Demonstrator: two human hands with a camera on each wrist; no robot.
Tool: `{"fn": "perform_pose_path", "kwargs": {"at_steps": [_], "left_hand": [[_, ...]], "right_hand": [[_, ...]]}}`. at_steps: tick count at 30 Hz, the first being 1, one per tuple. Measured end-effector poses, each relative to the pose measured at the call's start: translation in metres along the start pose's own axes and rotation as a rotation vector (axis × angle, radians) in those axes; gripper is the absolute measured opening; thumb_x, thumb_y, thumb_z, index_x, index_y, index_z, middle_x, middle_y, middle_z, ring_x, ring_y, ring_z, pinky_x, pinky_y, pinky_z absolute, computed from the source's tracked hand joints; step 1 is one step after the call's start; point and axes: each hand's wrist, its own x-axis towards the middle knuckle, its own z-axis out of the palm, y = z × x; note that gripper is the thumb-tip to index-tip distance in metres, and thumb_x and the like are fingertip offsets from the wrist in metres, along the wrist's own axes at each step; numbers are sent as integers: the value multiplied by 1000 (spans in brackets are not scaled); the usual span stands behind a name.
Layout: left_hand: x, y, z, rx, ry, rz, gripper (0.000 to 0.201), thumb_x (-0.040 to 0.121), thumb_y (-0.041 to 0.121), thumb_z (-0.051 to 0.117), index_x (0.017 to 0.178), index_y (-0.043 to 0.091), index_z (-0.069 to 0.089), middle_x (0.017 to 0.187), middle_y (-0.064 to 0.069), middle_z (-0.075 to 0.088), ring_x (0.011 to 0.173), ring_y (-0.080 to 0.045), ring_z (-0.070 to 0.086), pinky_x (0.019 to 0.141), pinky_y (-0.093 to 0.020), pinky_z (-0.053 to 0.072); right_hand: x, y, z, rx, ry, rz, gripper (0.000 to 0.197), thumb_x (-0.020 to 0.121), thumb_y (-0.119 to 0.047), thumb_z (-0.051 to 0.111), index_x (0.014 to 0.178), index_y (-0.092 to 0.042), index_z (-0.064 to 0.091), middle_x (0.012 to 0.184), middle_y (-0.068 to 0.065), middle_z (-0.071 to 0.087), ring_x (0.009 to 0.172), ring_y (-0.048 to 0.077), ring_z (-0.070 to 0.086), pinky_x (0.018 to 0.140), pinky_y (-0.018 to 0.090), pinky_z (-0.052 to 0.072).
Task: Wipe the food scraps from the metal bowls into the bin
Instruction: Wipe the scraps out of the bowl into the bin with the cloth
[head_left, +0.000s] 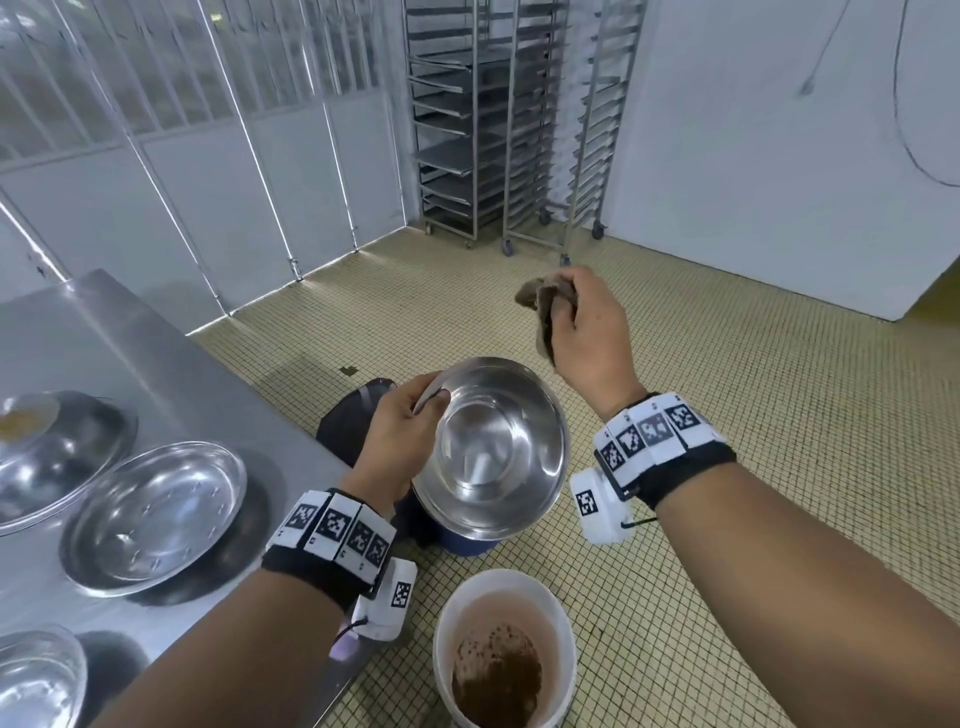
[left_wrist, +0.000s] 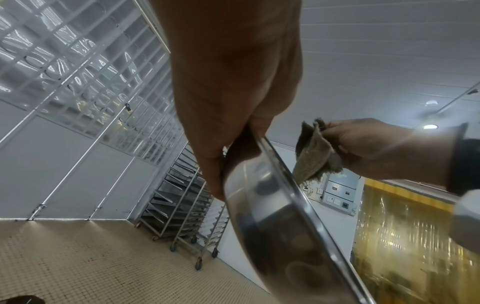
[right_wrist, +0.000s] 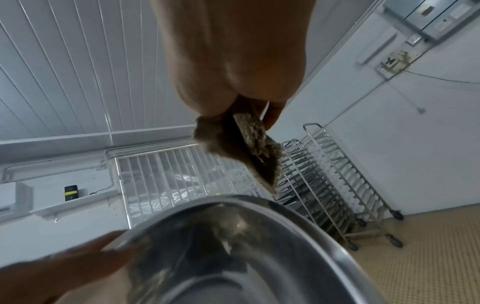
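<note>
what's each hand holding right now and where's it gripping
The left hand grips the metal bowl by its rim. The right hand pinches a bunched brown cloth at its upper part.

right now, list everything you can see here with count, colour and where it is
held bowl: one, silver, above the bin, tilted, looks wiped clean
bin: one, dark with blue base, on the floor under the held bowl
cloth: one, grey-brown, bunched, raised above the held bowl
bowls on table: at least three, silver, one far left holding yellowish scraps
table: one, steel, at left
bucket: one, white, brown liquid inside, floor near the person
tray racks: at least two, steel, on wheels, far wall
left hand: grips the held bowl's rim
right hand: holds the cloth
</note>
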Motion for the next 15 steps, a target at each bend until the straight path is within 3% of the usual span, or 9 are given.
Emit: {"fn": "perform_pose_path", "kwargs": {"at_steps": [2, 5, 7, 11, 15], "left_hand": [[-3, 1, 2, -27, -5, -14, 23, 105, 13, 57, 113, 24, 75, 94, 4, 80, 87, -12, 76, 73, -24, 58], [-4, 0, 3, -55, 9, -26, 23, 105, 13, 58, 110, 28, 75, 93, 5, 80, 86, -12, 76, 73, -26, 58], [-3, 1, 2, -56, 12, -26, 23, 105, 14, 57, 114, 26, 75, 95, 2, 80, 89, -17, 76, 78, -33, 60], [-3, 4, -1, -84, 25, -41, 26, 105, 15, 57, 108, 32, 77, 97, 2, 79, 93, -22, 76, 83, -39, 62], [-3, 2, -2, -39, -18, -33, 25, 104, 14, 58, 115, 26, 77, 95, 0, 79, 88, -20, 75, 79, -37, 61]], "right_hand": [[3, -4, -1, -29, 27, -21, 20, 104, -18, 51, 123, -18, 59, 114, -7, 61, 99, 8, 58, 84, 18, 43], [-8, -3, 2, -66, 16, -73, 13, 104, -24, 53, 116, -19, 57, 110, -6, 58, 88, 7, 56, 71, 13, 40], [-23, 5, 7, -117, -71, -100, 9, 102, -28, 58, 106, -20, 54, 104, -5, 56, 80, 6, 55, 68, 15, 40], [-51, 27, 17, -186, -286, -88, 22, 101, -36, 60, 90, -24, 46, 87, -13, 53, 69, 2, 53, 61, 16, 40], [-54, 26, 11, -120, -238, 8, 21, 105, -36, 55, 92, -23, 44, 68, -7, 58, 52, 4, 55, 44, 16, 41]]}}
